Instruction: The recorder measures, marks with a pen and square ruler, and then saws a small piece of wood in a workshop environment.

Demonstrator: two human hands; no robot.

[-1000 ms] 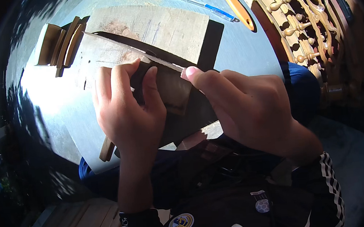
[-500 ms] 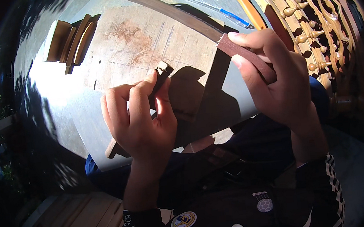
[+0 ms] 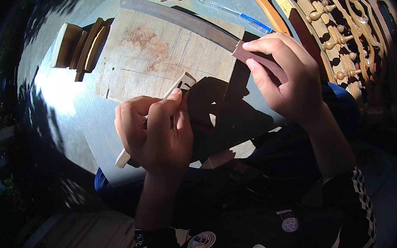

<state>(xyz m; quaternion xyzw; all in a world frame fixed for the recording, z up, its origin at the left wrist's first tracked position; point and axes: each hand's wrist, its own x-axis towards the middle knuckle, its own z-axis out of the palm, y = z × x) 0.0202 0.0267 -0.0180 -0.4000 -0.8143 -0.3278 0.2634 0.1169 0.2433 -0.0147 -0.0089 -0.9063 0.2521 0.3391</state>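
The left hand is pinching a slim, pale wooden strip over a tan, flat plywood board. The right hand is gripping a long, grey metal blade by its reddish-brown wrapped end.

There is one blade, one pen and one orange handle.

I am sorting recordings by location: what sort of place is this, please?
Probably a small woodworking spot, perhaps outdoors: turned wooden spindles show at the right, wooden pieces sit at the left, and the right hand holds a long blade.
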